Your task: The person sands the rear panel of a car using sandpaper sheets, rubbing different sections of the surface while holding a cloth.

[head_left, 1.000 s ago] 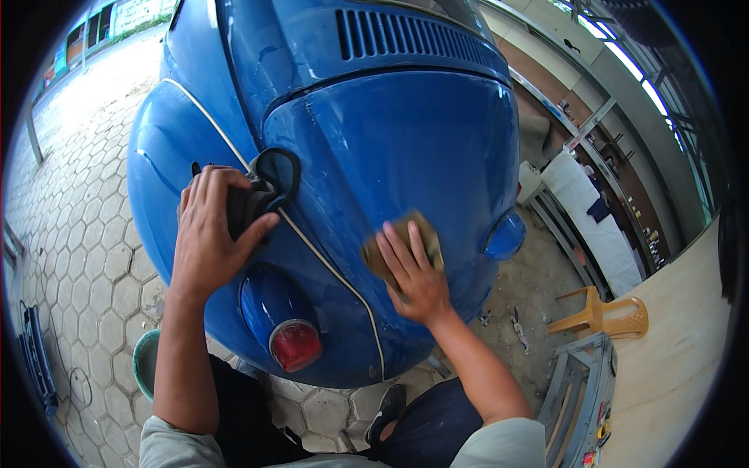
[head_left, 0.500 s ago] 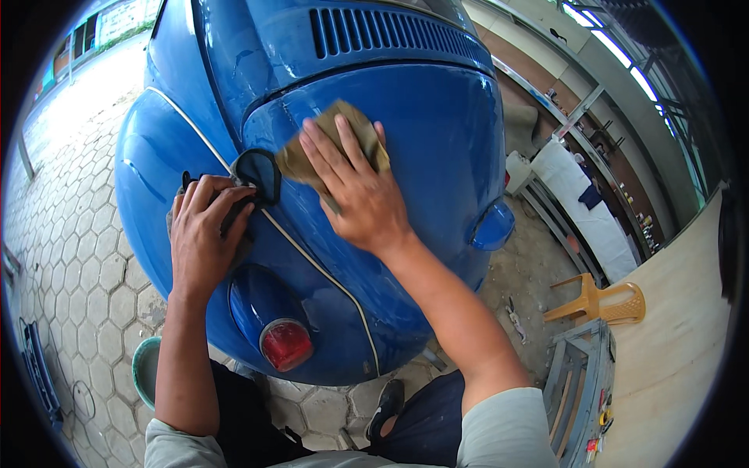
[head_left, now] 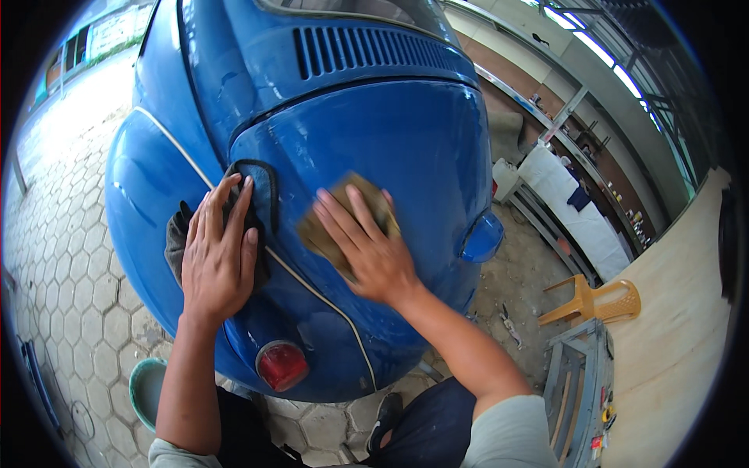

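The rear of a rounded blue car (head_left: 421,156) fills the middle of the view. Under the spread, flat fingers of my right hand (head_left: 370,253), an olive-brown cloth (head_left: 320,234) is pressed against the rear lid. My left hand (head_left: 218,257) rests with fingers stretched out on a dark cloth (head_left: 176,246), beside the seam between fender and body. The dark cloth has a blue-grey part with a black edge (head_left: 261,175) above those fingers. A thin cream trim strip (head_left: 324,300) follows the seam and passes beneath my left hand. Below it is a red tail light (head_left: 282,366).
A green bucket (head_left: 145,390) stands on hexagonal paving at the left. To the right are a tan plastic chair (head_left: 593,300), a grey wooden stand (head_left: 573,390) and a workbench draped in white (head_left: 573,207). A tool (head_left: 511,327) lies on the floor.
My right hand and the olive-brown cloth have moved down and right over the lid. My left fingers, curled before, have straightened on the dark cloth. The view has shifted slightly.
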`<state>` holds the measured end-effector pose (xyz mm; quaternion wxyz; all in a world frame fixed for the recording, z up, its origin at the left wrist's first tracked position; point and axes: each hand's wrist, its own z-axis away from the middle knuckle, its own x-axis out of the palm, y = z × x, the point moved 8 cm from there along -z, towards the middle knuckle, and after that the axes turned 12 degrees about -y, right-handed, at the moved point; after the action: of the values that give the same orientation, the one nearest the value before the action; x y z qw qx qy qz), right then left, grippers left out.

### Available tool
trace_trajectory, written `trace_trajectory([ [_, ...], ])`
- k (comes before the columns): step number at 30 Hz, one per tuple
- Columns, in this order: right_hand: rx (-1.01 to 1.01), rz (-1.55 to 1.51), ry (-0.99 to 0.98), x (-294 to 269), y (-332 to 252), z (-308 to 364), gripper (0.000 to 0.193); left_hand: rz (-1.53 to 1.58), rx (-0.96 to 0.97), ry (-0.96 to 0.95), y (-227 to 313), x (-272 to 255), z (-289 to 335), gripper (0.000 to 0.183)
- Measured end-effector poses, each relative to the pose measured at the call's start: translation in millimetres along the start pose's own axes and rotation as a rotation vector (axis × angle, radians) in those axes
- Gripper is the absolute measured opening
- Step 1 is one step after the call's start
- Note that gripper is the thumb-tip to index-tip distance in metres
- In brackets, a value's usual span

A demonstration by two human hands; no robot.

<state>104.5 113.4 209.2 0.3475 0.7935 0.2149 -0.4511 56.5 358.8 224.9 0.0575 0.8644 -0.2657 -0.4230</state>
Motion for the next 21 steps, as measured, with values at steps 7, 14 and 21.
trace_trajectory([
  [7, 0.020, -0.116, 0.221, -30.4, 5.9, -89.4, 0.095, -0.142, -0.001, -0.047, 10.2, 9.2, -7.8, 0.069],
  [14, 0.430, -0.198, 0.477, -34.5, 170.1, -22.8, 0.082, -0.238, -0.071, -0.103, 9.5, 16.4, -7.5, 0.079],
  [21, 0.724, -0.375, 0.361, -41.0, 294.6, -40.8, 0.073, -0.266, -0.083, -0.098, 7.1, 24.2, -10.5, 0.083],
])
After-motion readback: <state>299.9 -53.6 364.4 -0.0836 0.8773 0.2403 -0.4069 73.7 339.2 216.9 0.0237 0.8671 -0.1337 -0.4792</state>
